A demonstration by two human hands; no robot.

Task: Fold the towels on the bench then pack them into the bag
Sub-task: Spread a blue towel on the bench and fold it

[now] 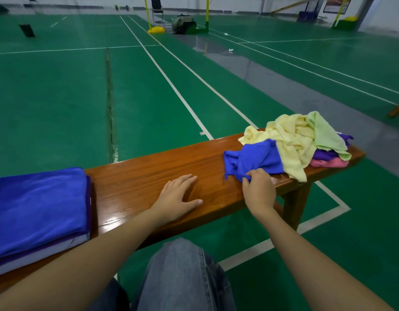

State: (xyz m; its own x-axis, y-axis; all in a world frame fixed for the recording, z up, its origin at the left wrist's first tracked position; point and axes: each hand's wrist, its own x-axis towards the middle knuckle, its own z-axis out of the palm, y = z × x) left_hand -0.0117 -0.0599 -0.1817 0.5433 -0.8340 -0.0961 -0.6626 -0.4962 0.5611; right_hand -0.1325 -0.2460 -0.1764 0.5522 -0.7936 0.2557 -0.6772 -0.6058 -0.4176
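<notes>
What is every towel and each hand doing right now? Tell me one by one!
left hand: open, flat on the bench.
blue towel: crumpled, not folded.
right hand: pinching the blue towel's edge.
yellow towel: crumpled, partly over the blue towel.
green towel: crumpled, on top of the pile.
purple towel: crumpled, underneath.
pink towel: crumpled, at the bottom.
folded stack: neat, blue on top.

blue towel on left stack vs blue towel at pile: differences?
The folded blue towel lies flat atop a stack; the crumpled blue towel is bunched against the loose pile. No hand touches the folded one; the right hand pinches the crumpled one. Both are blue, on the wooden bench.
</notes>
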